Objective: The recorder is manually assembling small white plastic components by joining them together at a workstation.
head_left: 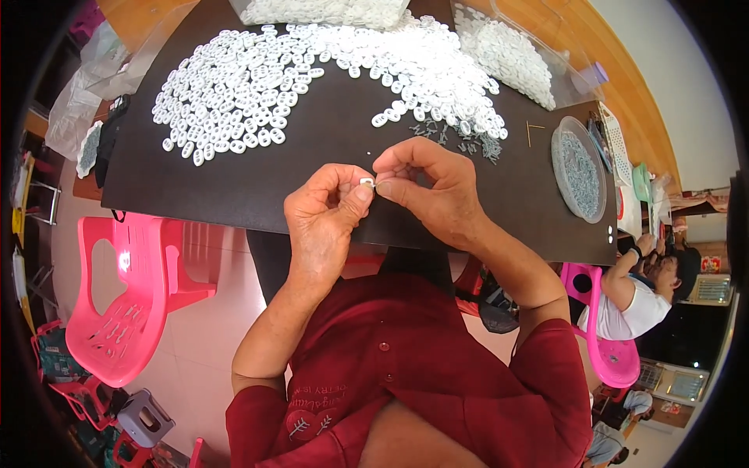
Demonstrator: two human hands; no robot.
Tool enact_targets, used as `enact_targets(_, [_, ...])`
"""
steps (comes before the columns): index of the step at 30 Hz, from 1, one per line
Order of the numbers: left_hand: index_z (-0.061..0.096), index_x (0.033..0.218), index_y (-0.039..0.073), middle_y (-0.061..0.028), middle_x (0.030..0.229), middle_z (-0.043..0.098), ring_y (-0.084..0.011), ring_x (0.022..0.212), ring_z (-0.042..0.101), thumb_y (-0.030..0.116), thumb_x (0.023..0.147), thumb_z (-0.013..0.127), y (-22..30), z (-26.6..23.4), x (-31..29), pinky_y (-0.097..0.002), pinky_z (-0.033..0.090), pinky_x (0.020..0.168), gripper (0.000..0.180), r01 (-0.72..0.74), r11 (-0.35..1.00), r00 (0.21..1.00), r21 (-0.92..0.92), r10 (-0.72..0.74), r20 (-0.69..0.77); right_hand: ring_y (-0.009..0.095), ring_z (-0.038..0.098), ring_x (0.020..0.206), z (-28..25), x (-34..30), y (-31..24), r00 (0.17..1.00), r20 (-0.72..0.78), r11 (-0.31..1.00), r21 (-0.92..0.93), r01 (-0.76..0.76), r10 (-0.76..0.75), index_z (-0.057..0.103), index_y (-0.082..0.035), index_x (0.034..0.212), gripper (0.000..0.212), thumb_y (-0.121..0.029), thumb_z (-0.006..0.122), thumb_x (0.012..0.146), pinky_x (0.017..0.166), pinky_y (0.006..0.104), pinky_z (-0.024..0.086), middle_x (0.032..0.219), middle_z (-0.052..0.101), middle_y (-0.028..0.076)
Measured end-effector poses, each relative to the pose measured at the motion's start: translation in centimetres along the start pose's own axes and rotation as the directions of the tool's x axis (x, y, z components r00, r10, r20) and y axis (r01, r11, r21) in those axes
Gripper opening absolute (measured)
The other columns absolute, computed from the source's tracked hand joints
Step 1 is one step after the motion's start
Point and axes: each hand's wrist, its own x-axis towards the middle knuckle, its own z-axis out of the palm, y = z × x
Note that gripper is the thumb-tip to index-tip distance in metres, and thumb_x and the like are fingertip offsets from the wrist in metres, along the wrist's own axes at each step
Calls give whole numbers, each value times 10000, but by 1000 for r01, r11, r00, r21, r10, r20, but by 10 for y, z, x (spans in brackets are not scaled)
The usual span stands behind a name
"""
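Note:
My left hand (pixel 321 210) pinches a small white plastic piece (pixel 367 182) between thumb and fingers, just above the table's near edge. Close against it, my right hand (pixel 437 191) has thumb and forefinger pressed together at the piece's right side; whatever lies between those fingertips is too small to make out. Beyond my hands, a spread of white oval pieces with holes (pixel 234 93) covers the table's left part. It joins a denser heap of the same pieces (pixel 437 66) farther right. Small grey pegs or screws (pixel 476 144) lie loose in front of that heap.
A round clear tub of small grey metal parts (pixel 579 175) stands on the dark table (pixel 195 191) at right. Clear bins of white pieces (pixel 503 58) line the back. A pink chair (pixel 129 288) is at left; another person (pixel 632 292) sits at right.

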Motion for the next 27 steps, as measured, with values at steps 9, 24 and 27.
enact_targets(9, [628,899,-12,11,729,570,-33,604,471,31,873,611,-7,3,-3,-172,389,528,53,-73,997,992,-33,69,-109,67,582,776,15,2,1,997,-44,997,57,-54,57,629,-13,922,141,-19,674,789,723,222,479,860,638,14])
enact_targets(24, [635,983,-24,-11,782,598,-43,633,518,12,871,603,-11,0,-4,-173,433,540,122,-96,994,980,-56,85,-182,225,582,723,26,8,19,982,-68,981,-89,172,-178,583,-18,856,70,-6,608,792,641,317,462,785,580,94])
enact_targets(27, [640,970,-28,-4,769,589,-45,634,517,18,868,609,-14,1,-4,-177,442,560,116,-151,988,967,-10,146,-209,256,568,701,29,9,20,975,-82,972,-128,198,-209,567,-24,826,48,-10,596,791,625,340,453,773,569,104])
